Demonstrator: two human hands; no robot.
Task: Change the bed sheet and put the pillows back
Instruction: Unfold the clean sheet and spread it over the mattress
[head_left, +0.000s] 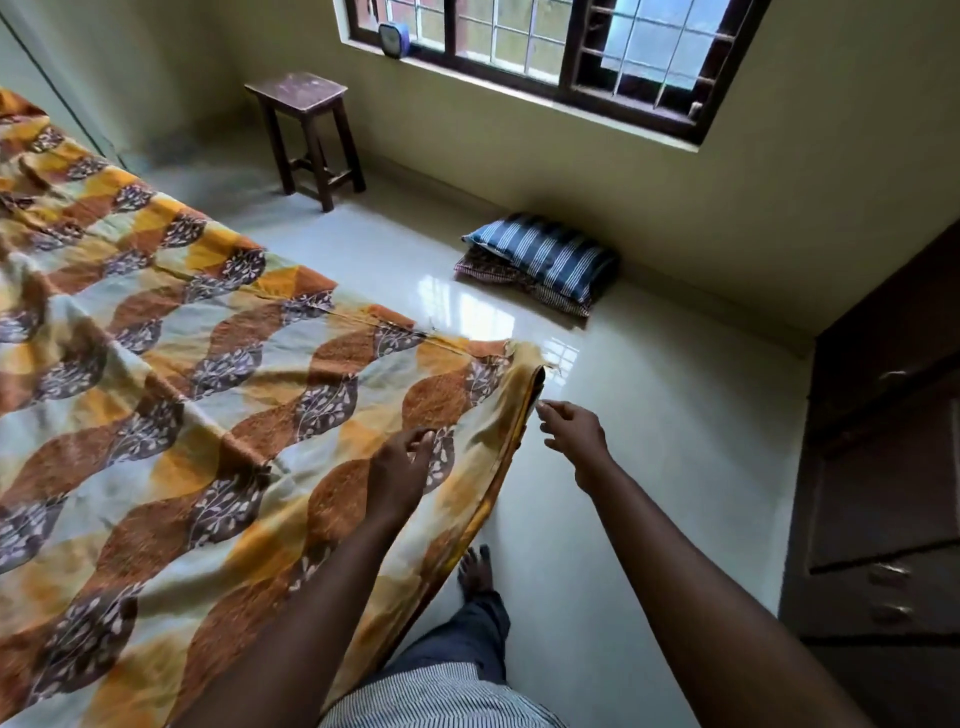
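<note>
Our left hand is over the leaf-patterned bed sheet near its corner, fingers loosely curled and slightly apart, gripping nothing. Our right hand is off the bed, just beside the sheet's hanging edge, fingers relaxed and parted, nothing pinched. The sheet lies spread and rumpled across the bed. The blue striped pillow rests on a second pillow on the tiled floor under the window, near a wooden stool.

Dark wooden stool on the glossy floor, blue clock on the windowsill, brown cabinet at right.
</note>
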